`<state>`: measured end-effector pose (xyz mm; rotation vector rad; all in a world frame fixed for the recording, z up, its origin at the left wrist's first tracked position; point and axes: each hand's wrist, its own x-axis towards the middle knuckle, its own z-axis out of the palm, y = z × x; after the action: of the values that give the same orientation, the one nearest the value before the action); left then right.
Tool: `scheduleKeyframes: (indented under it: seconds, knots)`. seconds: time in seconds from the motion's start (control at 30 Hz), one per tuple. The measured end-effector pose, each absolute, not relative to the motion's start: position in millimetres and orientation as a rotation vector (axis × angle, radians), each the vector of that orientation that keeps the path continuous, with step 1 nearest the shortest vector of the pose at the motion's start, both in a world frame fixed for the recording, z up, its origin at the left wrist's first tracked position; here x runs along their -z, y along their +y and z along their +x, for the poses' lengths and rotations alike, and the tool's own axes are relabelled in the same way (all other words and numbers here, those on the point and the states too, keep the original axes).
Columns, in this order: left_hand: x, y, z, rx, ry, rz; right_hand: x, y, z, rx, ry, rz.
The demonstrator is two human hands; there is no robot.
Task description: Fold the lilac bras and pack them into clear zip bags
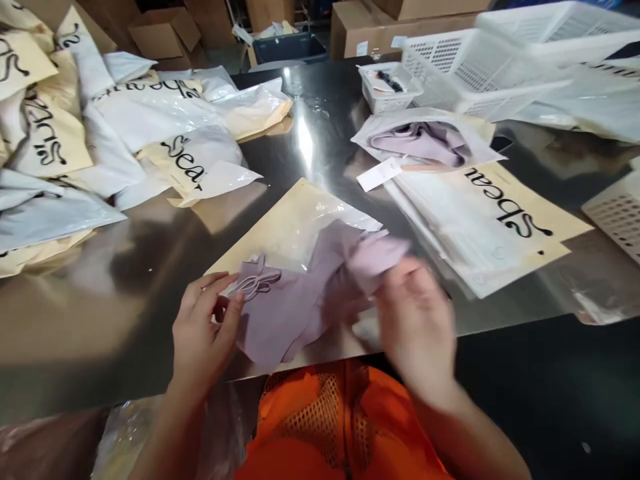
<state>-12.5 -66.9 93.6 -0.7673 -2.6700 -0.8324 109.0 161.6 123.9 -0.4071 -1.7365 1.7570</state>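
Observation:
A lavender garment (320,287) with thin looped straps (257,285) lies spread at the table's near edge. My left hand (207,320) pinches its left side, thumb and fingers closed beside the straps. At the other end, my right hand (417,317), smeared by motion, is closed on a lifted fold of the cloth. Beneath the garment's far side rests a cream and clear plastic bag (275,227). To the right, another lavender folded piece (420,141) shows in the mouth of an open bag, with a white tag (379,175) beside it.
Packed printed bags (170,113) pile up at the left. A stack of flat printed bags (480,227) lies at the right. A small white basket (390,97) and large white crates (470,73) stand behind. Cardboard boxes (360,30) are beyond the metal table (165,267).

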Motion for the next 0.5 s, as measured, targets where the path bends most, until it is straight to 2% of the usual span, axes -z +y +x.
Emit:
scheduleKeyframes:
  seconds: [0.07, 0.17, 0.3, 0.5]
  knots:
    - [-93.1, -82.5, -16.3, 0.790, -2.664, -0.684, -114.6, 127.0, 115.4, -1.679, -2.223, -0.092]
    - [-91.1, -99.0, -15.8, 0.750, -2.659, -0.608, -100.9, 112.1, 128.1, -1.516, -2.476, 0.123]
    - [-84.1, -105.5, 0.7, 0.773, -2.688, -0.678, -95.9, 149.9, 123.6, -1.206, -2.546, 0.058]
    - [-72.7, -103.5, 30.6, 0.745, -3.104, -0.399, -102.6, 208.3, 43.4, -0.833, -2.933, 0.573]
